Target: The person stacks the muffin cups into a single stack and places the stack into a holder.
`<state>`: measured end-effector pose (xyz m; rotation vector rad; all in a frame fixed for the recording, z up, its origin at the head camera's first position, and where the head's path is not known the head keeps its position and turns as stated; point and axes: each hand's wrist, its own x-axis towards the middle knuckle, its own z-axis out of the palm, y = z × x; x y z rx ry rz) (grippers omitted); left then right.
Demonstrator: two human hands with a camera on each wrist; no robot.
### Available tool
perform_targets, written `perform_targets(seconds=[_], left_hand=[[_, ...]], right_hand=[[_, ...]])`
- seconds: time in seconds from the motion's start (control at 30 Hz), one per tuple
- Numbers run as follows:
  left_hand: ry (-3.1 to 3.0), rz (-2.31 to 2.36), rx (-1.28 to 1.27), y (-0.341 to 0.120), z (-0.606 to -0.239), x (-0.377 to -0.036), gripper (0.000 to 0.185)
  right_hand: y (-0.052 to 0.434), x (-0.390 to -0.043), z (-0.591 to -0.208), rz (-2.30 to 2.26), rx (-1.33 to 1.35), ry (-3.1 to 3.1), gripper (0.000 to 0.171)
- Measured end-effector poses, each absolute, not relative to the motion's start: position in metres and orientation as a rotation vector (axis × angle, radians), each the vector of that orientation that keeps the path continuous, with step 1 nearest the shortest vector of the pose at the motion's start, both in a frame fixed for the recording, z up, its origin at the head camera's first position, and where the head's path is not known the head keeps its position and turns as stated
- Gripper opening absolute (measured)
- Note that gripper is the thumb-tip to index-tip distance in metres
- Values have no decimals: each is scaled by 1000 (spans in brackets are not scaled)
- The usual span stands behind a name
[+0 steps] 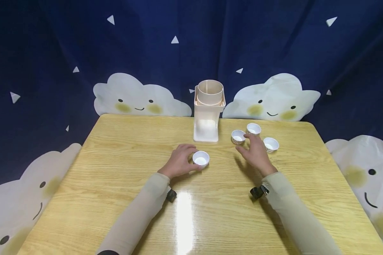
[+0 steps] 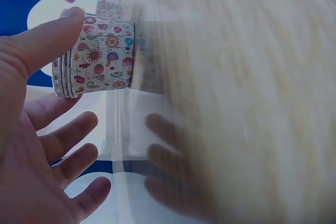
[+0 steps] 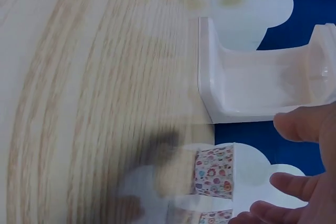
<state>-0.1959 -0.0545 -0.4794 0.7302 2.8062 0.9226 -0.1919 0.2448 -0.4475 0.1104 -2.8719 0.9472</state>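
- Cup stack [image 1: 201,160] — pinched between thumb and forefinger of the left hand [image 1: 180,161]
- Right hand [image 1: 255,151] — relaxed, fingers parted, near three patterned cups [image 1: 238,138]
- Cream stand [image 1: 206,122] beyond and between both hands

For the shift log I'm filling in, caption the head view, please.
Left hand pinching stacked cups, right hand beside three more cups, beige stand toward the far edge of the wooden table.

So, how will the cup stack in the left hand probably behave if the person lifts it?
The cup stack is probably light for its size: the walls look thin and the inside empty. Its papery sides may dent if the left hand squeezes hard. Pushed high up, it could tip, since it narrows toward the base.
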Motion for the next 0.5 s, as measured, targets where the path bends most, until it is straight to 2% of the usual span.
perform_targets(seconds=[0.5], left_hand=[[2806, 877, 699, -54, -475, -195, 65]], right_hand=[[252, -211, -453, 853, 5, -2939, 70]])
